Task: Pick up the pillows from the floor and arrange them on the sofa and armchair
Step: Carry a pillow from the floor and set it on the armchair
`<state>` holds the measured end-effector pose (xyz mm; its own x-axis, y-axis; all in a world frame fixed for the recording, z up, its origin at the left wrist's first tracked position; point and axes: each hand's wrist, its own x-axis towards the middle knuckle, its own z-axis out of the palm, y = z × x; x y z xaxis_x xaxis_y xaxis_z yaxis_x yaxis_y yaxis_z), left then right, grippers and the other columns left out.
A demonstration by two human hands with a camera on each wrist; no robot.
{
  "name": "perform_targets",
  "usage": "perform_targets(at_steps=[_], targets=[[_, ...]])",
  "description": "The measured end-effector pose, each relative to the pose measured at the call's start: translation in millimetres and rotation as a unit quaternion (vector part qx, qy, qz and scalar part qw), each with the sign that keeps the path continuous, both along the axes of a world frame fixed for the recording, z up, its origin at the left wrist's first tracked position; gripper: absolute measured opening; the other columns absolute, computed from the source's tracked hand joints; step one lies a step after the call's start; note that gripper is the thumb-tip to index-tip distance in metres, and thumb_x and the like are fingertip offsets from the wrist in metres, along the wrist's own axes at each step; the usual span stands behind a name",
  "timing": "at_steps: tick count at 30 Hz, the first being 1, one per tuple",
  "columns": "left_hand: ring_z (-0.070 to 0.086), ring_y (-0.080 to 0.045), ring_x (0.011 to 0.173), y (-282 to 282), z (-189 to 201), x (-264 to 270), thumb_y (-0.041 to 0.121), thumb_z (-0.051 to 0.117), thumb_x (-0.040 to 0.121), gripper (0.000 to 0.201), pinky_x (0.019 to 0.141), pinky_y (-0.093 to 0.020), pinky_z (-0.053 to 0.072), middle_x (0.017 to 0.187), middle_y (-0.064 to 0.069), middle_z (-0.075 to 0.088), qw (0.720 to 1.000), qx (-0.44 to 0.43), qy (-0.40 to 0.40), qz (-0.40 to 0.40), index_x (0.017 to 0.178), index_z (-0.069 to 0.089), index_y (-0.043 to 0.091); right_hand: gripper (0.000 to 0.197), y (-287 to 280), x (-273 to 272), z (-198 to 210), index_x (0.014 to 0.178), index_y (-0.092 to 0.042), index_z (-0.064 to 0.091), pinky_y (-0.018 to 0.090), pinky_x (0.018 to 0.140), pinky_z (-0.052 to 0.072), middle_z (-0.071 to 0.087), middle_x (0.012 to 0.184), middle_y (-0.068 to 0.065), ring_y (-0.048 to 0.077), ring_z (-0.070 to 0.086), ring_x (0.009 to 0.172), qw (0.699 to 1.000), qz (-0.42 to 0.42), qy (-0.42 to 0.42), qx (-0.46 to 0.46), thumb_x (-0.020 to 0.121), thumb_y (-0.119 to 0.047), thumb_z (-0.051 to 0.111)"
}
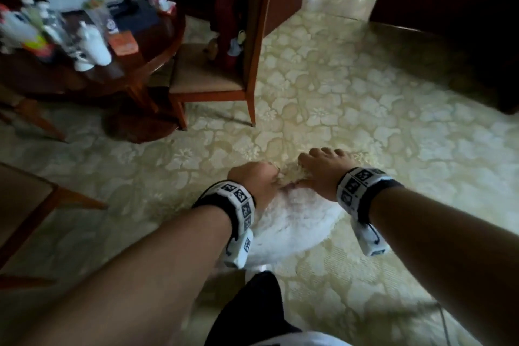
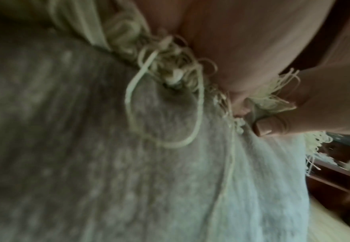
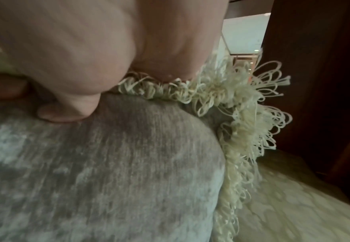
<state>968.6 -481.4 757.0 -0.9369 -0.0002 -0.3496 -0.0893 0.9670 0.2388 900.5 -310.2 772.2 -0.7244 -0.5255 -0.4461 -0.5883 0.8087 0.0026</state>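
Observation:
A pale velvety pillow [image 1: 292,222] with a looped cream fringe [image 3: 238,114] lies low over the patterned carpet, right in front of me. My left hand [image 1: 259,180] grips its far edge, fingers curled into the fringe [image 2: 271,98]. My right hand [image 1: 320,166] holds the same edge just to the right, thumb pressed into the fabric [image 3: 66,113] and fingers over the fringe. Both wrists wear marker bands. Whether the pillow still touches the floor is hidden by my arms.
A wooden chair [image 1: 213,76] stands ahead to the left beside a round table [image 1: 92,70] crowded with bottles. Another chair seat [image 1: 25,205] juts in at the left edge. Dark wooden furniture [image 1: 455,8] fills the far right. Flowered carpet [image 1: 365,93] lies between.

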Motion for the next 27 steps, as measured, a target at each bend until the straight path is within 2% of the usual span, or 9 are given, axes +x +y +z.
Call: perform_targets(at_steps=[2,5,8,12,15,17,19,22,27], targets=[[0.065,-0.029,0.086,11,11,-47,0.030,0.048,0.089,0.015,0.067,-0.030,0.045,0.091,-0.001,0.064,0.999,0.004,-0.021,-0.048,0.081,0.055,0.019,0.081,17,-36,1,0.137,-0.035,0.039,0.050,0.104,0.041,0.053,0.134,-0.002,0.030,0.049,0.125,0.999,-0.030,-0.028,0.012,0.078,-0.089,0.029],[0.065,-0.029,0.092,42,30,-113,0.026,0.051,0.087,0.011,0.071,-0.030,0.045,0.095,-0.002,0.064,0.992,0.009,-0.029,-0.124,0.078,0.053,0.020,0.065,57,-85,14,0.140,-0.032,0.042,0.044,0.096,0.050,0.061,0.130,0.001,0.031,0.058,0.117,0.995,-0.083,-0.062,0.012,0.089,-0.072,0.047],[0.061,-0.029,0.107,79,38,-177,0.028,0.053,0.089,0.012,0.080,-0.035,0.046,0.112,-0.001,0.064,0.982,0.004,0.014,-0.187,0.095,0.063,0.024,0.064,98,-134,28,0.128,-0.028,0.059,0.029,0.081,0.046,0.066,0.122,0.002,0.029,0.063,0.111,0.983,-0.161,-0.086,0.002,0.083,-0.074,0.059],[0.055,-0.029,0.120,154,39,-273,0.027,0.050,0.091,0.032,0.093,-0.036,0.044,0.128,-0.001,0.062,0.963,-0.001,0.043,-0.266,0.121,0.061,0.028,0.071,173,-207,33,0.111,-0.027,0.068,0.031,0.078,0.050,0.070,0.106,0.002,0.028,0.066,0.099,0.968,-0.241,-0.060,-0.034,0.069,-0.084,0.063],[0.061,-0.032,0.115,212,34,-338,0.034,0.051,0.094,0.036,0.092,-0.036,0.047,0.128,-0.004,0.064,0.960,-0.005,0.003,-0.278,0.130,0.054,0.033,0.042,232,-257,33,0.094,-0.029,0.069,0.030,0.068,0.048,0.065,0.086,-0.001,0.024,0.062,0.081,0.958,-0.276,-0.067,-0.046,0.080,-0.069,0.067],[0.064,-0.033,0.105,250,29,-380,0.041,0.054,0.093,0.029,0.086,-0.035,0.051,0.120,-0.005,0.067,0.962,0.005,-0.031,-0.271,0.121,0.055,0.034,0.025,270,-292,32,0.084,-0.031,0.068,0.032,0.065,0.053,0.066,0.083,-0.002,0.022,0.062,0.074,0.953,-0.290,-0.062,-0.061,0.086,-0.057,0.066],[0.065,-0.031,0.099,296,27,-422,0.048,0.056,0.091,0.026,0.083,-0.035,0.051,0.113,-0.004,0.069,0.958,0.009,-0.058,-0.279,0.112,0.058,0.032,0.015,312,-328,34,0.087,-0.031,0.070,0.029,0.059,0.047,0.066,0.080,-0.004,0.018,0.060,0.068,0.951,-0.302,-0.052,-0.050,0.087,-0.045,0.064],[0.065,-0.027,0.094,355,42,-477,0.069,0.066,0.078,0.047,0.080,-0.033,0.051,0.104,0.002,0.070,0.956,0.031,-0.059,-0.285,0.108,0.062,0.033,0.011,368,-381,47,0.093,-0.027,0.071,0.027,0.061,0.045,0.067,0.083,-0.003,0.020,0.060,0.071,0.950,-0.307,-0.037,-0.043,0.088,-0.030,0.062],[0.060,-0.021,0.082,408,55,-577,0.084,0.064,0.065,0.056,0.065,-0.030,0.042,0.086,0.010,0.062,0.966,0.031,-0.005,-0.258,0.081,0.047,0.033,0.010,443,-466,63,0.091,-0.033,0.067,0.030,0.066,0.055,0.064,0.081,-0.006,0.021,0.063,0.074,0.937,-0.341,0.000,-0.071,0.084,-0.032,0.059]])
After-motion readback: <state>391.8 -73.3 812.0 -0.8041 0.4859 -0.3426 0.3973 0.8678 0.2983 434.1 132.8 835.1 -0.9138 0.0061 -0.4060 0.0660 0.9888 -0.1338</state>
